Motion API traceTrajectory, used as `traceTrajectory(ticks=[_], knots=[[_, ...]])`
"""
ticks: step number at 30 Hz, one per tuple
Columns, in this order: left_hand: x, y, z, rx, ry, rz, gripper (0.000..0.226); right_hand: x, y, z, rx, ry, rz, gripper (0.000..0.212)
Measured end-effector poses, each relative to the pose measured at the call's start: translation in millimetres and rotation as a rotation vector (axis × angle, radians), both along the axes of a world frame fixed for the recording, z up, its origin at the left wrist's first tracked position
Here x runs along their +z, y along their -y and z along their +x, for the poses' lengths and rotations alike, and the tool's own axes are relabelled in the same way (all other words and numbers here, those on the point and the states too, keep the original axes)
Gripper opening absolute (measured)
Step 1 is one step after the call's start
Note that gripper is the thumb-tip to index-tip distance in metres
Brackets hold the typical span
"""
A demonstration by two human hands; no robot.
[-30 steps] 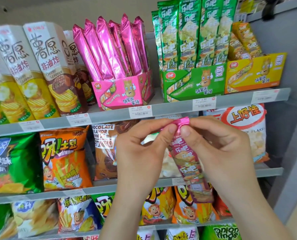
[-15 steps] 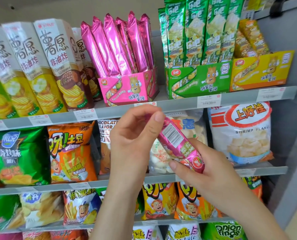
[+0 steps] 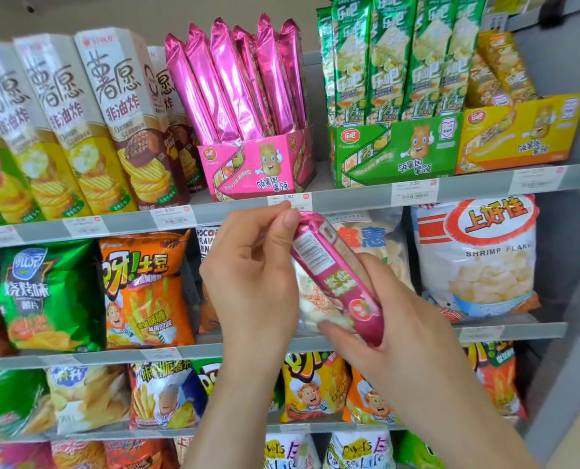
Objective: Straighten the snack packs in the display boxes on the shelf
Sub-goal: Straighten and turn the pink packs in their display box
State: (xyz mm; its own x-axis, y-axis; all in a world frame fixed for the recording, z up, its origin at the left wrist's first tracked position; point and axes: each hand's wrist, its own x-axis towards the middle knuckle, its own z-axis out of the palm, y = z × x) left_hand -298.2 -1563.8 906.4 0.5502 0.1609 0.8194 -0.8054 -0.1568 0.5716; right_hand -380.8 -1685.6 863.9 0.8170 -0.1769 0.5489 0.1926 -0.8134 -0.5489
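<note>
Left hand (image 3: 251,282) is pinching the top of a long pink foil snack pack (image 3: 329,269), right hand (image 3: 393,333) is gripping its bottom, below the pink cardboard display box (image 3: 255,167); likely orienting it for reinsertion.

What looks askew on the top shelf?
The pink packs lean left and fan out in the pink display box, unlike the upright green packs. One loose pink pack is outside it, held tilted between left hand and right hand.

The left hand (image 3: 251,282) and right hand (image 3: 407,336) are shown bare, with short, plain nails, and both forearms are seen uncovered to the frame edge.
</note>
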Motion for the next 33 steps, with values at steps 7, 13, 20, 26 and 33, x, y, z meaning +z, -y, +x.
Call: traceTrajectory(ticks=[7,13,20,26,33], knots=[[14.2,-17.2,23.4,-0.229,-0.199,-0.303,0.018,-7.5,13.6,-13.9,0.445,-0.11,0.468,0.046],[12.8,-18.9,26.9,-0.49,-0.295,-0.233,0.015,-11.7,8.5,-13.3,0.516,-0.008,0.631,0.04],[5.9,-16.0,25.1,-0.17,-0.088,-0.23,0.013,-13.9,2.9,-10.2,0.542,-0.069,0.709,0.036],[6.2,-9.6,23.1,-0.166,-0.165,-0.226,0.026,-20.7,-6.9,-5.1,0.482,-0.043,0.733,0.051],[-4.6,0.0,11.2,-0.531,-0.462,-0.33,0.023,-14.3,-14.4,-1.8,0.419,0.034,0.708,0.038]])
